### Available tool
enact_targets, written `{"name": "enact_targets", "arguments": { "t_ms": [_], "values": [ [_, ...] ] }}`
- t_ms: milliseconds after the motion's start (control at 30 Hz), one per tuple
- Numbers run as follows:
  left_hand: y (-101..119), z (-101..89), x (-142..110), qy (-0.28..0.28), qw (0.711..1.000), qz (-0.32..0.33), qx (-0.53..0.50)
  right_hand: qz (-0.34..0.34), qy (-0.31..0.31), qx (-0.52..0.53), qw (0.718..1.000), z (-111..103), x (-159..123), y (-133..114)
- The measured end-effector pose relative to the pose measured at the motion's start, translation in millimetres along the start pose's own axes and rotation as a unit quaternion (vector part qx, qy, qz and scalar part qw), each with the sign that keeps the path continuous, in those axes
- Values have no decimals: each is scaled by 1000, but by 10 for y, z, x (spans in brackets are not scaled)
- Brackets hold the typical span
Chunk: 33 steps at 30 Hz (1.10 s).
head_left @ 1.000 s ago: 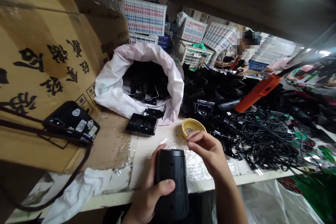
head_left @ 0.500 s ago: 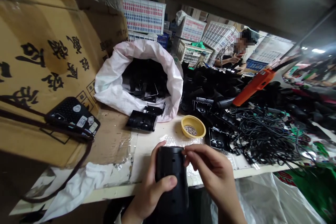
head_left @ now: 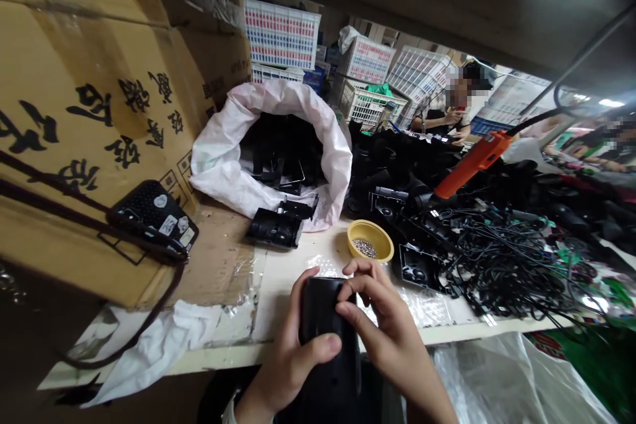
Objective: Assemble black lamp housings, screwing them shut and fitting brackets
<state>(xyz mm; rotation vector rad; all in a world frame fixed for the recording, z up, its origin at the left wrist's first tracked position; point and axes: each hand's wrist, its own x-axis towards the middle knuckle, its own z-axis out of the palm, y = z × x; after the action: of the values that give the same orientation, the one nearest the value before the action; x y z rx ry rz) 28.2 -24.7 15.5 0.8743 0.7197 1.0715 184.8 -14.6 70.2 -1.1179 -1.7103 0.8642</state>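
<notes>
A black plastic housing (head_left: 325,318) stands roughly upright at the near edge of the bench. My left hand (head_left: 298,351) is wrapped round its left side, the thumb across the front. At the upper right of the housing, the fingertips of my right hand (head_left: 372,311) are bent and pinched together against its surface. Whatever they hold, if anything, is hidden or too small to name. Just beyond the hands sits a yellow bowl (head_left: 382,242) with small metal screws (head_left: 364,248) in it.
A white sack (head_left: 218,172) of black parts lies behind, with a black casing (head_left: 273,228) before it. An orange electric screwdriver (head_left: 470,165) hangs over tangled black cables (head_left: 501,258) at right. A cardboard box (head_left: 99,33) and phone (head_left: 154,215) are left. Another person (head_left: 437,122) sits beyond.
My right hand has moved from the housing's upper right edge onto its front face, fingers more curled. My left hand keeps its hold. The whole view has shifted slightly.
</notes>
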Motion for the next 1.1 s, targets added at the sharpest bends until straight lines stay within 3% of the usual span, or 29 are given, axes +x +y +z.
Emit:
{"name": "enact_targets", "arguments": {
  "t_ms": [200, 367, 467, 567, 633, 700, 800, 900, 1000, 1100],
  "values": [
    [33, 12, -7, -9, 1000, 0, -15, 57, 4, 32, 998, -16, 18, 0],
    [55, 13, 14, -45, 998, -7, -35, 120, 1, 153, 981, 120, 51, 32],
    [47, -8, 14, -39, 998, -4, -44, 126, -11, 162, 979, 130, 99, 23],
    [37, -36, -9, -43, 996, -22, -78, 126, -68, -39, 989, -63, 300, 72],
    [40, -45, -31, -38, 994, -35, -99, 143, -50, -221, 964, -260, 526, 175],
    [49, -45, -52, -21, 990, -50, -127, 181, -31, -331, 925, -430, 768, 322],
    [56, -47, -64, -1, 980, -63, -187, 243, -73, -426, 869, -532, 1032, 526],
    [24, -79, -30, -18, 971, -77, -227, 264, -107, -481, 829, -493, 1135, 628],
    [-28, -123, 38, -25, 965, -58, -253, 260, -111, -498, 820, -460, 1145, 654],
    [-56, -147, 79, -18, 961, -56, -270, 246, -99, -475, 839, -515, 1130, 675]
  ]
}}
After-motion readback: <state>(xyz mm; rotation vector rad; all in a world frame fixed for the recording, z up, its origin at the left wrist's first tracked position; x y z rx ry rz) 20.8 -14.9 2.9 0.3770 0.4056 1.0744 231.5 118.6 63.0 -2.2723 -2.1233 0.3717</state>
